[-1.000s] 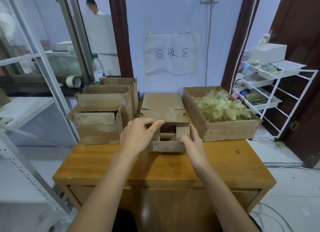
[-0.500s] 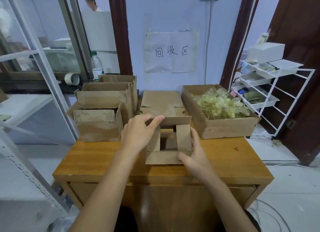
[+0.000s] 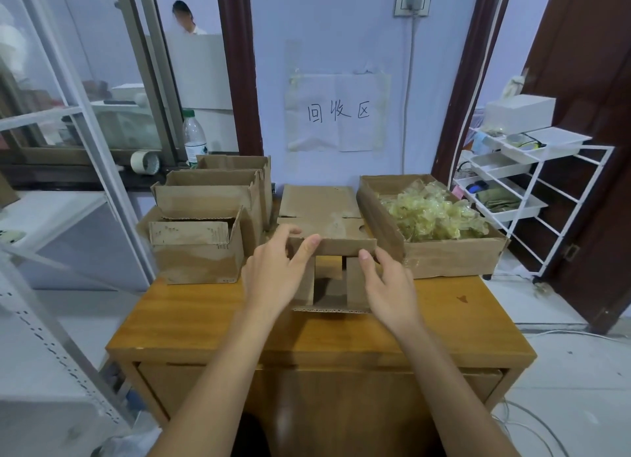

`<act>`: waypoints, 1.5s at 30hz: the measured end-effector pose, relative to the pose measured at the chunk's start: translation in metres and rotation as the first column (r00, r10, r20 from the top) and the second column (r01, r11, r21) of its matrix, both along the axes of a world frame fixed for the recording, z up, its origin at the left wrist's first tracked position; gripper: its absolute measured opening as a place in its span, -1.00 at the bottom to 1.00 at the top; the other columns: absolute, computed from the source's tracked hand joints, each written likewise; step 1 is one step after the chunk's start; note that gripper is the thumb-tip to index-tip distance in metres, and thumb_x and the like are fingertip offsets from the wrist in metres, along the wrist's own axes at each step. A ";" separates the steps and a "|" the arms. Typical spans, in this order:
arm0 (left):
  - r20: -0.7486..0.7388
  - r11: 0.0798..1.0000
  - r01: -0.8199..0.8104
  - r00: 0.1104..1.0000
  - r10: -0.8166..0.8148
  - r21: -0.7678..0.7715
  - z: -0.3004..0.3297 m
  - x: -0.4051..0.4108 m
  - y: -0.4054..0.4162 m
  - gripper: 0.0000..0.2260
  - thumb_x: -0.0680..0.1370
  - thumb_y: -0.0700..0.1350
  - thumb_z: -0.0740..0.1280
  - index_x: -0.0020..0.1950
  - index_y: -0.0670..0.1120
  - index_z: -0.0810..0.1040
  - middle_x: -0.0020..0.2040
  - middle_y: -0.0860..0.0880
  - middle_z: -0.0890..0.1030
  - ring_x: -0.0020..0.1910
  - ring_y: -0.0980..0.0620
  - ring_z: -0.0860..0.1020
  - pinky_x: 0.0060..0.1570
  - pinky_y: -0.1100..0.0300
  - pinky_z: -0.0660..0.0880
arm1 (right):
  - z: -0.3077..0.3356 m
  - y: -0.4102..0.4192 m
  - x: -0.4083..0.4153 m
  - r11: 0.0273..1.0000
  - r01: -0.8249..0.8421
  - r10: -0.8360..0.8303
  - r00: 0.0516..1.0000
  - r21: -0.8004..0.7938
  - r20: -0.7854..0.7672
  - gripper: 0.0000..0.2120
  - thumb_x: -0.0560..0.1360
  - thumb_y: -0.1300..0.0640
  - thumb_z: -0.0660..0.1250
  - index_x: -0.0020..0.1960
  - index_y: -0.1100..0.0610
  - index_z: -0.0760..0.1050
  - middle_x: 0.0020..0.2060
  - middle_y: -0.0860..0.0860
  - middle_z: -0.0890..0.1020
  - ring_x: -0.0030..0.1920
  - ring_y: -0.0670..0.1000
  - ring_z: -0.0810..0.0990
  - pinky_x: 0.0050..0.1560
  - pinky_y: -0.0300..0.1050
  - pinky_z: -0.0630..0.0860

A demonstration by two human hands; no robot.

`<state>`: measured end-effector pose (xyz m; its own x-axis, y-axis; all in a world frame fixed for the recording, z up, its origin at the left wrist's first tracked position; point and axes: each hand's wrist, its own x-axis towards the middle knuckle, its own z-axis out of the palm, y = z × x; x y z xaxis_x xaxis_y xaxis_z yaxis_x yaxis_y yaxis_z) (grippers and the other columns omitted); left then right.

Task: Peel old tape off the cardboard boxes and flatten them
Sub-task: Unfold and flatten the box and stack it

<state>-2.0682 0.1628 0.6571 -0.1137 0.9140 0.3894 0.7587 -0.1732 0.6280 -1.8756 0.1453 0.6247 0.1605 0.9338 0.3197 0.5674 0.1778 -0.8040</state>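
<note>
Cardboard box (image 3: 330, 286) lies at table (image 3: 211, 323) centre, flaps splayed. We spread our left hand (image 3: 273, 279) and right hand (image 3: 389, 286) on either side, fingers apart and touching the far flap, likely to press it flat.

The box (image 3: 329, 248) under my hands is plain brown cardboard, matt and scuffed, with pale worn patches and a raw corrugated edge showing along its near side. The stacked boxes (image 3: 208, 217) to my left are the same dull, rubbed cardboard. The desk (image 3: 218, 323) is varnished wood, smooth and faintly glossy, orange-brown with visible grain. In the open carton (image 3: 444, 255) on my right lies crumpled tape (image 3: 433, 214), yellowish, translucent and shiny. The sign (image 3: 338, 111) on the wall is white paper, creased. The rack (image 3: 546, 183) is white-coated metal with white plastic trays.
</note>
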 end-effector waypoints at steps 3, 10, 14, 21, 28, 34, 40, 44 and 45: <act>0.143 0.999 0.038 0.989 -0.036 -0.012 -0.012 -0.001 -0.004 -0.40 0.52 0.48 0.14 0.45 0.20 0.42 0.22 0.16 0.59 0.13 0.08 0.56 -0.09 0.23 0.38 | -0.002 0.005 0.002 0.998 0.057 -0.057 0.998 0.023 0.020 -0.68 0.73 -0.13 0.11 0.16 -0.04 0.59 -0.28 -0.17 0.57 -0.24 -0.18 0.53 -0.23 -0.17 0.35; 0.116 0.991 0.050 0.993 -0.036 -0.124 -0.036 -0.001 -0.003 -0.25 0.44 0.35 0.49 0.53 0.13 0.33 0.43 0.12 0.51 0.38 0.03 0.49 0.30 -0.03 0.52 | 0.001 0.011 0.001 0.993 0.121 -0.122 0.992 0.012 0.035 -0.59 0.69 -0.24 0.14 0.29 -0.06 0.64 -0.14 -0.14 0.69 -0.16 -0.21 0.58 -0.21 -0.31 0.39; 0.115 0.992 0.035 0.993 -0.022 -0.120 -0.036 -0.002 -0.001 -0.25 0.42 0.33 0.52 0.52 0.12 0.35 0.41 0.11 0.53 0.37 0.03 0.50 0.28 -0.04 0.53 | -0.002 0.014 0.002 0.988 0.148 -0.147 0.989 0.038 -0.017 -0.54 0.65 -0.30 0.19 0.30 -0.07 0.66 -0.14 -0.16 0.72 -0.18 -0.19 0.62 -0.21 -0.32 0.43; 0.180 0.972 0.162 0.975 -0.131 -0.172 -0.034 -0.015 -0.001 -0.41 0.55 0.13 0.45 0.54 0.16 0.35 0.44 0.10 0.49 0.38 -0.02 0.48 0.34 -0.11 0.50 | -0.005 0.021 0.007 0.986 0.164 -0.162 0.986 0.035 -0.043 -0.49 0.60 -0.40 0.21 0.31 -0.12 0.65 -0.33 -0.11 0.72 -0.29 -0.08 0.66 -0.17 -0.06 0.63; 0.289 0.919 0.302 0.930 -0.227 -0.252 -0.030 -0.034 -0.001 -0.44 0.66 -0.04 0.33 0.63 0.18 0.23 0.57 0.07 0.34 0.39 0.15 0.31 0.32 0.08 0.35 | -0.002 0.014 -0.006 0.975 0.213 -0.219 0.968 0.061 0.124 -0.62 0.68 -0.26 0.14 0.18 -0.11 0.66 -0.41 -0.07 0.60 -0.31 0.00 0.60 -0.31 -0.10 0.44; 0.321 0.909 0.306 0.924 -0.210 -0.283 -0.029 -0.035 0.005 -0.38 0.60 0.11 0.36 0.64 0.19 0.24 0.60 0.08 0.34 0.56 -0.02 0.29 0.49 -0.08 0.33 | -0.005 0.017 -0.005 0.980 0.199 -0.189 0.953 -0.019 0.235 -0.48 0.49 -0.37 0.30 0.28 -0.05 0.55 -0.23 -0.03 0.68 -0.15 0.10 0.67 -0.19 -0.02 0.63; 0.334 0.909 0.304 0.920 -0.204 -0.284 -0.030 -0.034 0.004 -0.28 0.50 0.24 0.37 0.64 0.22 0.22 0.61 0.07 0.32 0.57 -0.04 0.30 0.48 -0.22 0.38 | 0.001 0.013 -0.012 0.969 0.223 -0.176 0.923 -0.104 0.343 -0.24 0.41 -0.32 0.48 0.47 0.01 0.36 -0.01 0.03 0.69 0.03 0.17 0.67 -0.10 -0.01 0.60; 0.337 0.910 0.304 0.919 -0.203 -0.281 -0.030 -0.034 0.002 -0.35 0.60 0.15 0.39 0.65 0.18 0.22 0.60 0.07 0.33 0.57 -0.05 0.29 0.52 -0.16 0.32 | -0.001 0.013 -0.012 0.968 0.212 -0.153 0.925 -0.138 0.347 -0.34 0.44 -0.15 0.48 0.43 0.07 0.37 -0.07 0.01 0.66 -0.03 0.15 0.66 -0.15 -0.05 0.57; 0.336 0.913 0.300 0.920 -0.200 -0.278 -0.030 -0.033 0.002 -0.37 0.62 0.11 0.39 0.65 0.17 0.22 0.60 0.07 0.33 0.57 -0.04 0.29 0.51 -0.11 0.31 | 0.000 0.013 -0.010 0.970 0.191 -0.133 0.935 -0.150 0.330 -0.35 0.43 -0.15 0.47 0.42 0.09 0.38 -0.10 0.00 0.65 -0.06 0.13 0.66 -0.20 -0.08 0.52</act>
